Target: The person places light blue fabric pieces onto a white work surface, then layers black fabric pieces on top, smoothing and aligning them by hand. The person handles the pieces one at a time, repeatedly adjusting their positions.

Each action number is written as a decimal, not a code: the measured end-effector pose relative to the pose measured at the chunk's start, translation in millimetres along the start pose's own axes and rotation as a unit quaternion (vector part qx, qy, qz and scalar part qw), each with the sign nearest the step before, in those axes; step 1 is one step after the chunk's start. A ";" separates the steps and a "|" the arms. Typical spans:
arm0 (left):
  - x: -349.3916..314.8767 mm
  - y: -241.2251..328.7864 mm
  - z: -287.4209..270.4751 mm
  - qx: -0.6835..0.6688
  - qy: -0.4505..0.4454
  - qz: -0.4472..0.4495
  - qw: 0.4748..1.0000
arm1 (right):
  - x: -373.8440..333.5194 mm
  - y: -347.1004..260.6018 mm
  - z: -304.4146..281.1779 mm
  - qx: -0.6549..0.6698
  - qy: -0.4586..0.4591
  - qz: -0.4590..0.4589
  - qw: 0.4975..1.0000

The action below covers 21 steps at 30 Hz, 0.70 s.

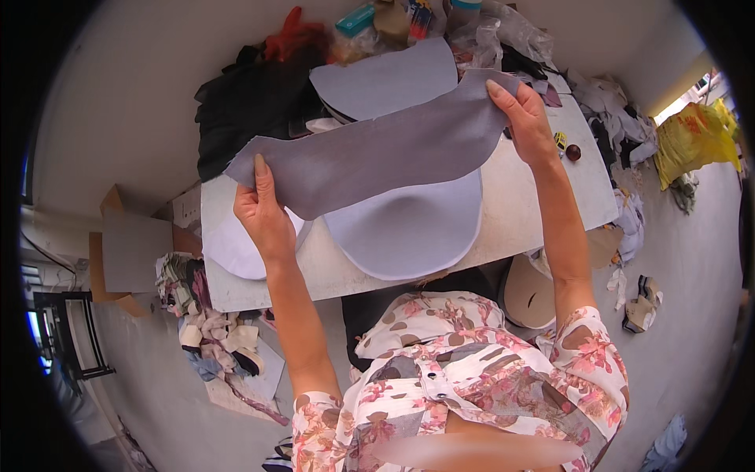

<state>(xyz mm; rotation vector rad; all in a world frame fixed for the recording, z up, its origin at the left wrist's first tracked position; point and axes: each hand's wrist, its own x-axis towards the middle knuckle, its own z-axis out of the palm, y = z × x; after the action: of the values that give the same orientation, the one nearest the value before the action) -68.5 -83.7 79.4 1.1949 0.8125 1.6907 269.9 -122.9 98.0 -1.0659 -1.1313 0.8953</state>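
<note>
Stretched between both hands is a grey piece of fabric (pixel 385 153), long and slightly curved, raised above the table. My left hand (pixel 263 212) pinches its left end with the thumb on top. At the far right end, my right hand (pixel 528 122) grips the other corner the same way. Below the cloth lies a light grey-blue rounded piece (pixel 405 228) with a curved front edge, partly covered by the fabric. Another grey-blue piece (pixel 385 79) lies behind it. A white rounded piece (pixel 240 240) rests near my left hand, partly hidden.
The white table (pixel 503 228) carries black fabric (pixel 252 110) at the back left and plastic bags (pixel 511 31) at the back. A small dark round object (pixel 573 153) sits at the right. Cloth scraps (pixel 224 346) and a cardboard box (pixel 134 252) are on the left; a yellow bag (pixel 692 141) stands right.
</note>
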 end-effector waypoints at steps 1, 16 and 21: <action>-5.8 1.4 -4.5 -0.014 -0.007 -0.023 1.000 | -5.0 3.6 -4.2 0.010 -0.013 0.008 1.000; -50.1 -26.9 -35.2 -0.020 -0.015 -0.246 0.969 | -58.9 23.4 -9.6 0.000 -0.010 0.148 0.989; -35.4 -66.0 -38.7 0.123 -0.022 -0.296 0.947 | -36.6 60.4 -14.6 -0.121 -0.060 0.185 0.973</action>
<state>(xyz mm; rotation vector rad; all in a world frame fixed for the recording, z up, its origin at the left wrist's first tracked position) -81.0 -91.0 -3.6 1.0059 1.2376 1.0877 274.8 -144.3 29.3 -1.4717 -1.1829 1.1474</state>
